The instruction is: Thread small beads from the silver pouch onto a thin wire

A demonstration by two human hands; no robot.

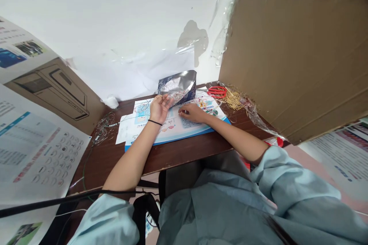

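Note:
My left hand [160,109], with a black band on its wrist, grips the lower edge of a silver foil pouch [176,88] that stands tilted on the dark wooden desk [161,159]. The pouch's contents look glittery and cannot be made out. My right hand [193,113] rests with curled fingers on a printed paper sheet [172,124] lying on a blue-edged mat. Whether those fingertips pinch something small cannot be told. Red-handled scissors [217,92] lie beyond my right hand, beside a pile of thin brass pins [232,98].
A large cardboard sheet [293,53] leans in from the right, with crumpled clear plastic film [253,113] along its lower edge. Printed posters [37,141] hang at the left. Tangled thin wire with white beads [102,130] lies on the desk's left side; a black cable [66,199] crosses the lower left.

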